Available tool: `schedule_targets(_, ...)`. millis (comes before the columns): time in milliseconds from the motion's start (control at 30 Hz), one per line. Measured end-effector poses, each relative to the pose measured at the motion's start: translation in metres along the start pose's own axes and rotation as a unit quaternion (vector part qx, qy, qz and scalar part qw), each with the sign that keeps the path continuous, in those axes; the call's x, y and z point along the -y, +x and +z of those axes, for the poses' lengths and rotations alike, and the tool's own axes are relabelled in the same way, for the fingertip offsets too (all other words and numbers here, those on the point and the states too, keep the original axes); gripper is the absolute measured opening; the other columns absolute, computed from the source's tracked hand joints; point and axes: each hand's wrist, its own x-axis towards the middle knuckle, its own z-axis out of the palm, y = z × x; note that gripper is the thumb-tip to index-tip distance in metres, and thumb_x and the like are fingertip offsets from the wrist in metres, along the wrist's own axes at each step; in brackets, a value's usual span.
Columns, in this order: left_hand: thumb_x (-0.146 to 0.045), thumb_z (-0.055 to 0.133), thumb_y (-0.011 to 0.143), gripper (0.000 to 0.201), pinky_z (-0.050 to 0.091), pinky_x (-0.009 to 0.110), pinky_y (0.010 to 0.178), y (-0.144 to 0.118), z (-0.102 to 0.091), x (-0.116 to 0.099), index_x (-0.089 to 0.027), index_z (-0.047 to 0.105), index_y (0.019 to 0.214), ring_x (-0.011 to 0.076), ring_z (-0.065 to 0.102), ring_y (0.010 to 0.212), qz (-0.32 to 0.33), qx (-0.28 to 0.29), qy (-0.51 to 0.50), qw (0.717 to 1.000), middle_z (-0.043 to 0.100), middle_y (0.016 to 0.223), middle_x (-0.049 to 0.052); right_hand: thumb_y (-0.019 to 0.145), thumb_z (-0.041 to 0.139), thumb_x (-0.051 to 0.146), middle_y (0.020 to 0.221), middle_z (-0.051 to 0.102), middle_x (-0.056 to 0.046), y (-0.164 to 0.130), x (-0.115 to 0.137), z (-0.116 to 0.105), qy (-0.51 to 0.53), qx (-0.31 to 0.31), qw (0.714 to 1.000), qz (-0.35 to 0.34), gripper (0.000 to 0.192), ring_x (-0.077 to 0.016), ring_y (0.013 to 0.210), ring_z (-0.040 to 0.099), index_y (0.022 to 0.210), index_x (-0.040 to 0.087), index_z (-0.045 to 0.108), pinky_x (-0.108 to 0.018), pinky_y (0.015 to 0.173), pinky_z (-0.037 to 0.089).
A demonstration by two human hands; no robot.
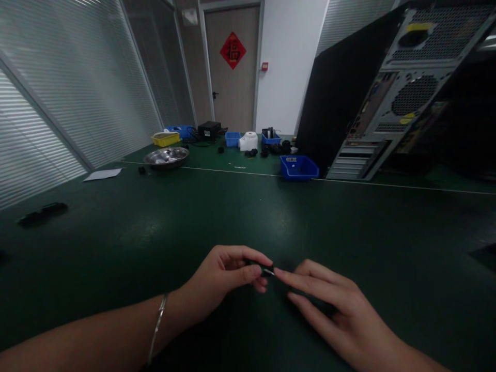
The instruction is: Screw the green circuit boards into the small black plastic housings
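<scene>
My left hand [225,279] pinches a small dark part [266,269] between thumb and fingers, just above the green table mat [248,217]. A thin bracelet circles that wrist. My right hand [333,305] lies low over the mat with its fingers stretched out; the index fingertip touches the small part's end. The part is tiny and mostly covered by my fingers, so its shape is unclear.
An open computer case [391,98] stands at the right. Near it sits a blue bin [299,167]. A metal bowl [166,157], yellow bin [166,138], white paper [103,174] and more blue bins lie farther back. Black pieces [42,214] rest at left.
</scene>
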Motion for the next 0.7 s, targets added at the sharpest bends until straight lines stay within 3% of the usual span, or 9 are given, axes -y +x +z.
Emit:
schedule_targets(300,-0.024,0.067,0.084,0.020,0.048,0.027,0.070,0.001,0.003,-0.001,-0.016,0.063,0.102,0.0125,0.061,0.072,0.027,-0.002,0.007,1.000,0.064,0.085,0.002,0.094,0.048,0.013,0.091,0.063,-0.004,0.001,0.003,-0.001,0.008,-0.030,1.000,-0.001,0.044,-0.0169,0.078,0.063,0.134,0.030,0.055,-0.028,0.064,0.052)
schedule_targets(467,-0.029,0.061,0.088,0.015,0.044,0.027,0.070,-0.003,0.006,-0.003,-0.017,0.058,0.096,0.0132,0.056,0.075,0.035,0.007,0.123,0.992,0.059,0.083,0.001,0.093,0.050,0.015,0.092,0.067,-0.005,0.001,0.001,-0.003,0.015,-0.080,0.997,0.001,0.041,-0.0177,0.079,0.065,0.131,0.029,0.058,-0.028,0.067,0.053)
schedule_targets(567,-0.033,0.061,0.088,0.016,0.043,0.028,0.074,-0.008,0.008,-0.007,-0.019,0.061,0.096,0.0157,0.055,0.082,0.043,0.039,0.248,0.967,0.059,0.089,0.002,0.093,0.051,0.015,0.091,0.067,-0.005,0.000,0.000,-0.003,0.011,-0.091,0.996,-0.003,0.040,-0.0177,0.079,0.065,0.130,0.029,0.059,-0.029,0.068,0.052)
schedule_targets(700,-0.033,0.064,0.086,0.015,0.041,0.029,0.079,-0.011,0.011,-0.012,-0.020,0.067,0.093,0.0190,0.053,0.090,0.096,0.108,0.409,0.901,0.062,0.090,0.003,0.092,0.053,0.014,0.091,0.068,-0.004,0.001,0.001,-0.003,0.014,-0.093,0.996,-0.006,0.041,-0.0169,0.079,0.065,0.129,0.029,0.059,-0.027,0.067,0.052)
